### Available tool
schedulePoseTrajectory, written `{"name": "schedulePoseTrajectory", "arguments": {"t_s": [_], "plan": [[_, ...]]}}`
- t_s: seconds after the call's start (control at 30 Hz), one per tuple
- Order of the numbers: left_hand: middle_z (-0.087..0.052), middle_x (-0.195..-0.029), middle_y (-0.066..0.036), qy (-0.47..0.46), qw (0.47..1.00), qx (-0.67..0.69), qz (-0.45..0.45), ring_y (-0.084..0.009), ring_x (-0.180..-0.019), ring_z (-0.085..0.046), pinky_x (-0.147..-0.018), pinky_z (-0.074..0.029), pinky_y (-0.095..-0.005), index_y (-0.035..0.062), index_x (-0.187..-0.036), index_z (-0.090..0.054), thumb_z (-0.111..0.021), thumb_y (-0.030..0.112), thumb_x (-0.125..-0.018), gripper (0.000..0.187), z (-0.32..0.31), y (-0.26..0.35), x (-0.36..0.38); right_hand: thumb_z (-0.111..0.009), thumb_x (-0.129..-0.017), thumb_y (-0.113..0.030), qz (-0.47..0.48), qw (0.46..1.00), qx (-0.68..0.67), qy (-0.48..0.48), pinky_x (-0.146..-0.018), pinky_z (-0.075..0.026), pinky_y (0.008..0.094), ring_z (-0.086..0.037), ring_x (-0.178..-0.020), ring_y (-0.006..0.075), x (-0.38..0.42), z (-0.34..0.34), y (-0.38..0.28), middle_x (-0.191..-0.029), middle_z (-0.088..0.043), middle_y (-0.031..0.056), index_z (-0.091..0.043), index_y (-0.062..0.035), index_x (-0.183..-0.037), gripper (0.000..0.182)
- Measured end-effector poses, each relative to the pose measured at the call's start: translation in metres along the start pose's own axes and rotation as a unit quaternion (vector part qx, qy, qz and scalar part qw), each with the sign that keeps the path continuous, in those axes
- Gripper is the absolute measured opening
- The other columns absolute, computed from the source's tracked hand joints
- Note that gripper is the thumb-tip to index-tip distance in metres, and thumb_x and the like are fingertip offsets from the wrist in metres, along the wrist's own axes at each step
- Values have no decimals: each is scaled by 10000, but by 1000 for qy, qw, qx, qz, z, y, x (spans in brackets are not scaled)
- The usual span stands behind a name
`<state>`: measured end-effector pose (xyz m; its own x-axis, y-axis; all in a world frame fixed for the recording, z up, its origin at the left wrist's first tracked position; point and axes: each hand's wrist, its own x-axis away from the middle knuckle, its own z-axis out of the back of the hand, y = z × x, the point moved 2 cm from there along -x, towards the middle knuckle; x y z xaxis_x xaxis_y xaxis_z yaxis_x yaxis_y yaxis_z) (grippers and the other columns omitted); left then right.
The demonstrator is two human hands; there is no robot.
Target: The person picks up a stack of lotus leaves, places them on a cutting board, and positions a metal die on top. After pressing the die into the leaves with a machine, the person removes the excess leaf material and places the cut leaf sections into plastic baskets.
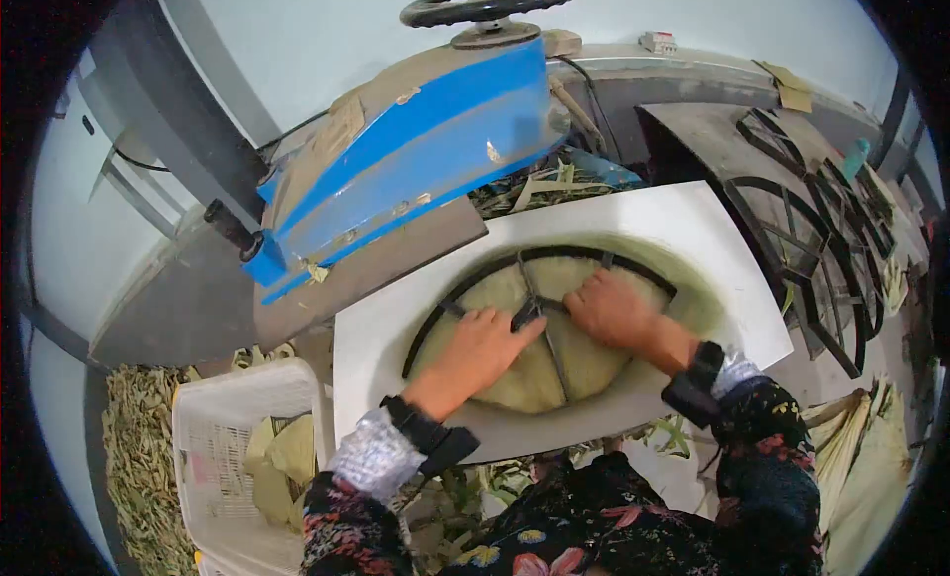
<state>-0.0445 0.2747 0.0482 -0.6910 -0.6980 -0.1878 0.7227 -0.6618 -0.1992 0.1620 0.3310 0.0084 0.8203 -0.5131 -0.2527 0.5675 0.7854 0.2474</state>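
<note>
A black metal cutting die [551, 363], a curved rim with crossing spokes, lies on a flat layer of pale green leaf [515, 383]. Both rest on a white board [381, 329]. My left hand [477, 346] is on the left spoke, fingers bent over it and thumb stretched toward the centre joint. On the right side, my right hand [616, 307] is curled closed around a spoke near the far rim. Its fingertips are partly hidden. The near edge of the leaf shows beyond the die's bars.
Behind the board stands a blue press [426, 145] with a black handwheel [487, 4]. More metal dies [792, 230] lie at right. A white plastic basket [213, 428] with cut leaf pieces [284, 462] stands at lower left. Dried leaf scraps [143, 457] cover the floor.
</note>
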Motion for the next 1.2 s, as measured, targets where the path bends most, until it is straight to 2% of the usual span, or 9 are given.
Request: {"name": "schedulePoseTrajectory", "arguments": {"t_s": [0.07,0.23,0.43,0.63,0.8,0.87,0.97,1.07,1.2], "plan": [[-543,-866,-157,-61,995,79,-8,-323,-806,-578,-692,-489,-408,212,-1294,-456,-527,55,-759,563,6,3,4,-512,-775,-121,22,999,-10,45,-780,-423,372,-578,-786,235,3,6,-6,-703,-552,66,-496,-76,-766,49],[-561,-794,-96,-83,995,61,-3,-264,-768,-576,-680,-457,-369,220,-1232,-522,-551,46,-732,530,19,8,-10,-500,-802,-144,52,995,-91,-2,-886,-411,467,-617,-722,275,6,3,2,-726,-619,86,-488,7,-953,214],[-557,-782,-68,-95,995,-13,-11,-224,-749,-565,-653,-446,-338,215,-1231,-520,-550,67,-740,514,60,20,-26,-576,-671,-75,57,981,-130,130,-896,-399,470,-580,-617,276,14,-5,11,-569,-509,68,-443,-18,-832,217],[-556,-806,-72,-51,998,-34,-11,-226,-769,-575,-698,-439,-340,58,-1113,-527,-541,64,-728,385,72,31,-29,-569,-648,-55,31,959,-143,244,-873,-385,426,-565,-593,240,19,23,10,-548,-486,49,-459,-33,-784,176],[-595,-828,-166,-42,994,95,38,-332,-813,-582,-740,-432,-395,22,-1072,-446,-605,25,-651,451,73,29,-26,-511,-729,-92,12,970,-141,199,-871,-375,434,-577,-591,229,18,8,3,-558,-526,56,-470,-45,-813,105],[-602,-779,-207,-234,949,134,165,-376,-771,-582,-707,-435,-398,-25,-1138,-401,-639,71,-647,554,65,28,-24,-466,-793,-118,15,973,-111,201,-874,-370,455,-602,-604,232,21,4,1,-572,-562,62,-472,-42,-846,92],[-598,-736,-232,-226,944,162,177,-408,-749,-579,-690,-442,-426,-51,-1199,-355,-668,145,-629,679,64,31,-23,-504,-725,-106,24,982,-98,160,-875,-369,417,-524,-564,205,20,13,-2,-530,-482,39,-467,-67,-751,59],[-601,-751,-246,-215,950,133,185,-421,-782,-581,-719,-448,-449,-61,-1236,-335,-676,211,-624,753,67,31,-21,-500,-724,-101,25,968,-98,231,-880,-361,416,-517,-564,199,22,26,-5,-524,-471,35,-468,-65,-738,50],[-606,-773,-242,-385,877,168,234,-407,-755,-593,-679,-460,-464,-69,-1079,-457,-618,427,-672,662,58,23,-27,-521,-702,-97,56,968,-94,224,-882,-359,407,-496,-566,194,20,38,-6,-537,-471,41,-467,-65,-730,69]]}}
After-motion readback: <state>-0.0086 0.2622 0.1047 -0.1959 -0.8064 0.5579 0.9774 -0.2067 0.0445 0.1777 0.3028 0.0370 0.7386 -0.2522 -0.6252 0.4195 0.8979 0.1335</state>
